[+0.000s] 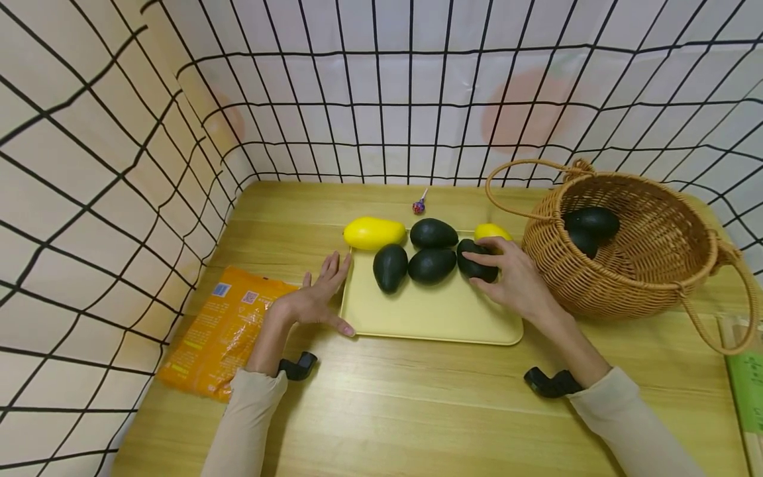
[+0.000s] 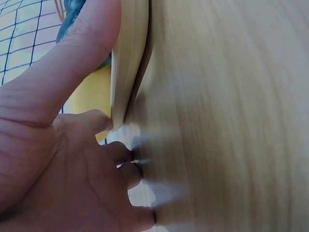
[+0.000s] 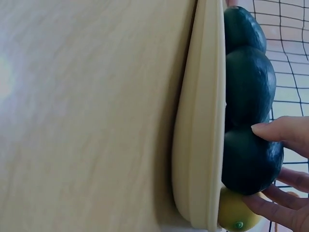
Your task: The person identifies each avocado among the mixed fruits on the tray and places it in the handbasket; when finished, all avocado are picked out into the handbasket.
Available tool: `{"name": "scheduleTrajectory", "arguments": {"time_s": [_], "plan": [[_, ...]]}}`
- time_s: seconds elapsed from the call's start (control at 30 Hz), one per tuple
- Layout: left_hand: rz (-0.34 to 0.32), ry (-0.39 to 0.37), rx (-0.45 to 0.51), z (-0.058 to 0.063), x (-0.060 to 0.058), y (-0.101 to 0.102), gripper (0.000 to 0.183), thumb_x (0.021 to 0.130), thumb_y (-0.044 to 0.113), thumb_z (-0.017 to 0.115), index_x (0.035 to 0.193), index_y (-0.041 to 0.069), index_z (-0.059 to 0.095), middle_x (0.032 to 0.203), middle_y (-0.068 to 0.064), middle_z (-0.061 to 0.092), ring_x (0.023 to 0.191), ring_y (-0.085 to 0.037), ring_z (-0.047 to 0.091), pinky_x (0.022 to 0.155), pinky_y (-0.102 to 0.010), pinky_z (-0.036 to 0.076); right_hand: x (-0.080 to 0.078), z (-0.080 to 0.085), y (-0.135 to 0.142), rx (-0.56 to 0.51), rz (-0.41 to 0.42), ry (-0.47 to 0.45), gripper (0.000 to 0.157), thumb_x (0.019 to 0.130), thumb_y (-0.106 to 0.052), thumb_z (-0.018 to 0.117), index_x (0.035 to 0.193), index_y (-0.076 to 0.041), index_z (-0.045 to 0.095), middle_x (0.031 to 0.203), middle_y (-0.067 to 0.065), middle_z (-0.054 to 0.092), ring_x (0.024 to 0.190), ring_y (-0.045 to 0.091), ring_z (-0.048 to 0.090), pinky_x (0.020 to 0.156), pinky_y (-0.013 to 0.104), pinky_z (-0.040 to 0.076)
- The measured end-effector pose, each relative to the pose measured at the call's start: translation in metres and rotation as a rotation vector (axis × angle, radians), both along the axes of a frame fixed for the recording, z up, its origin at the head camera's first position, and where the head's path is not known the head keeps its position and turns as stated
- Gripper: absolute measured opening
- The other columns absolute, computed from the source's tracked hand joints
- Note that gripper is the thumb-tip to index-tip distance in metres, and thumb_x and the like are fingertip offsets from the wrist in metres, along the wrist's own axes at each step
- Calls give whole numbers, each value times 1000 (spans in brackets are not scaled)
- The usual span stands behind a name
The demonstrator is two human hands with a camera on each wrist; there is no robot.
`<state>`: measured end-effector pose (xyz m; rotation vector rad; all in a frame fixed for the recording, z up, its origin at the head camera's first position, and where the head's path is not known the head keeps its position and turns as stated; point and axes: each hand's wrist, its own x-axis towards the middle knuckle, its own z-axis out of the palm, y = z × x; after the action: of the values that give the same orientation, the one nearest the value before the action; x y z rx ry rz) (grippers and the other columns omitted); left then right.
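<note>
right hand [image 1: 517, 281] grips a dark avocado [image 1: 477, 270] at the right end of the tray [image 1: 429, 318]

we see the thumb and fingers of the right hand curled round the dark avocado, which sits low inside the rim; the rim hides its underside in the right wrist view, so we cannot tell whether it bears on the tray. just to its left lies a middle avocado [image 1: 432, 266], then a leftmost avocado [image 1: 390, 268], with a rear avocado [image 1: 433, 233] behind the middle one. we find a yellow mango [image 1: 374, 233] at the far left corner and a partly covered yellow fruit [image 1: 491, 231] behind the gripped piece

the left hand [image 1: 312, 301] holds nothing, its fingers spread along the tray's left edge and its thumb touching the near left corner. beside it we have an orange packet [image 1: 220, 344] on the wooden table [image 1: 417, 411]. to the right stands a wicker basket [image 1: 596, 278] with more dark avocados [image 1: 599, 222] inside, and beyond the tray lies a lollipop [image 1: 419, 207]
</note>
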<state>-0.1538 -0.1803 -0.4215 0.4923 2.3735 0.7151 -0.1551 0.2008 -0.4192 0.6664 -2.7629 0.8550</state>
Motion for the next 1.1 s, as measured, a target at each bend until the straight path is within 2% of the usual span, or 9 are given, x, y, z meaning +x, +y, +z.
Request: {"name": "scheduleTrajectory", "arguments": {"time_s": [0.37,0.43,0.57,0.73,0.83,1.0,1.1], "plan": [[-2,-1,4,1,-1,1,142,78,42,90,164,10,-18,167,-19,-33,157,-36,-29,122,-71,-15,4,-2,7,-56,34,-2,46,79,1,84,124,-5,76,138,24,60,129,48,53,102,65,45],[-4,2,5,0,-2,1,142,78,42,90,164,10,-18,167,-20,-33,157,-36,-29,122,-72,-14,4,-1,8,-77,39,-3,46,80,1,84,125,-6,76,138,23,60,130,48,53,101,62,45],[-5,3,6,-1,-1,1,142,78,41,90,164,10,-18,167,-20,-33,157,-36,-29,122,-72,-14,6,4,9,-128,56,33,46,78,0,85,122,-6,77,135,23,64,126,47,58,93,50,47],[-1,1,11,-2,-1,0,142,77,41,91,164,10,-17,167,-20,-33,157,-36,-29,122,-72,-15,12,18,12,-209,59,88,45,76,0,87,120,-7,78,131,21,66,123,42,62,94,30,44],[2,-1,13,-1,0,0,142,78,40,91,164,10,-17,167,-19,-33,157,-36,-29,122,-72,-15,16,32,16,-261,64,127,48,75,3,88,120,-7,78,133,18,66,124,35,62,94,18,41],[-4,4,12,0,0,1,141,78,40,91,164,9,-17,167,-21,-33,157,-37,-28,122,-72,-13,19,58,34,-350,24,199,57,69,12,88,121,-8,78,135,14,67,127,8,58,100,11,42],[-6,8,9,1,0,1,142,77,41,91,164,9,-16,167,-21,-32,157,-37,-28,122,-72,-13,19,71,50,-395,-39,226,57,68,16,87,120,-5,78,137,11,66,127,1,57,95,7,46]]}}
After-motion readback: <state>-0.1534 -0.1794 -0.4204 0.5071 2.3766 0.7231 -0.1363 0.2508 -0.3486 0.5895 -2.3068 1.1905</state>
